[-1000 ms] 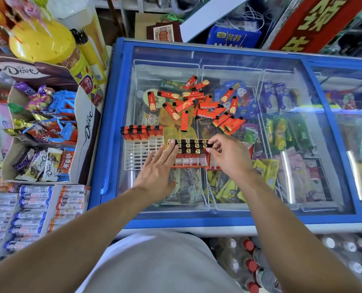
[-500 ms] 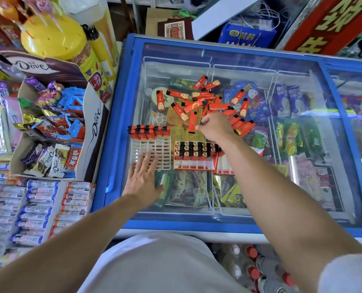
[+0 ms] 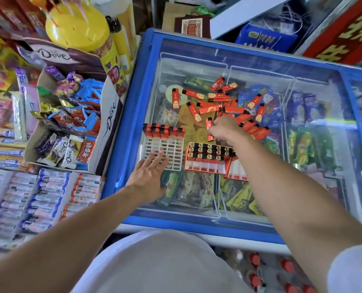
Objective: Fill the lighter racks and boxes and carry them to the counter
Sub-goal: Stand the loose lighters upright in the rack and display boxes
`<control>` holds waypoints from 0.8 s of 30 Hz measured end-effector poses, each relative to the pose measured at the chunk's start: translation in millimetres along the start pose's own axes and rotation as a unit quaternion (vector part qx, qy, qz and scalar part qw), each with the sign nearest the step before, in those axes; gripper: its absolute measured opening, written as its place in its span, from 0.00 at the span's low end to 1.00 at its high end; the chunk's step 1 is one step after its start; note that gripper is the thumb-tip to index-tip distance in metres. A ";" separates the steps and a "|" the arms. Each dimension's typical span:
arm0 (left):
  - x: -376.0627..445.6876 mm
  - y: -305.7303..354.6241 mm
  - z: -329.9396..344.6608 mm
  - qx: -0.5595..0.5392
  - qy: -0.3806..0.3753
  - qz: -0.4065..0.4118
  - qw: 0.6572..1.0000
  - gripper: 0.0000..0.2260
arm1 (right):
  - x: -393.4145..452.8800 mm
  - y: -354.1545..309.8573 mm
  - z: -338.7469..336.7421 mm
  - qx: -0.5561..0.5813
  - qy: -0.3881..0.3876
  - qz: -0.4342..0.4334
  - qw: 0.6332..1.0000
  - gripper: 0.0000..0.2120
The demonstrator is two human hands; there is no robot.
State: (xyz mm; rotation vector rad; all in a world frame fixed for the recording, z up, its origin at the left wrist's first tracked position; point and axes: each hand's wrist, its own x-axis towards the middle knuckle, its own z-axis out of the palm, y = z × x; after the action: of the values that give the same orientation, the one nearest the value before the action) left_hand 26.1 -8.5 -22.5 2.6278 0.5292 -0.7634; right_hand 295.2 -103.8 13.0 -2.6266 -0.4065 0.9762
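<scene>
Left hand flat, fingers straight on white grid rack at centre, five red lighters filling its far row. Just right, red box, black-topped lighters packed inside. Beyond, right hand pinching lighter from loose pile atop glass freezer.

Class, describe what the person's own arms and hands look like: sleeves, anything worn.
Both forearms are bare. The left hand and right hand show no gloves; rings or a watch are not visible. A white short sleeve covers the right upper arm.
</scene>
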 end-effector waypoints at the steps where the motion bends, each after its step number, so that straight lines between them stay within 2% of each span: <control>1: -0.3 -0.3 -0.1 -0.003 0.000 0.002 1.000 0.45 | -7.9 -0.8 -2.1 0.009 0.008 -0.027 1.000 0.12; 5: -1.7 1.6 -2.2 -0.001 -0.001 0.003 1.000 0.45 | -56.0 -5.0 -17.3 0.082 0.048 -0.148 0.984 0.14; 8: -3.5 3.6 -4.5 -0.003 -0.002 0.001 1.000 0.44 | -87.3 7.5 -28.5 0.106 0.064 -0.185 0.975 0.08; 10: -5.3 5.0 -4.6 -0.007 0.001 0.005 1.000 0.44 | -102.9 23.6 -34.0 0.123 0.060 -0.185 0.973 0.04; 14: -6.8 6.1 1.3 -0.044 0.019 0.007 0.999 0.44 | -127.0 60.9 -37.8 0.065 0.087 -0.182 0.977 0.06; 17: -6.9 12.3 5.1 -0.086 0.062 0.017 0.994 0.46 | -136.2 85.0 -33.4 0.036 0.102 -0.148 0.983 0.07; 21: -6.8 33.6 -2.0 -0.057 0.148 0.115 0.981 0.44 | -130.0 100.3 -17.1 0.039 0.122 -0.124 0.984 0.12; 24: -4.3 50.2 -9.0 0.002 0.138 0.150 0.979 0.42 | -124.5 98.8 -5.5 0.030 0.150 -0.151 0.977 0.11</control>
State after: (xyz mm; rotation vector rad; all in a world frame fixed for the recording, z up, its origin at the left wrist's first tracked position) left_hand 48.8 -49.3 -1.6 2.7454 0.1904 -0.3087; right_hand 223.6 -240.4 51.7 -2.5030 -0.6626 0.4785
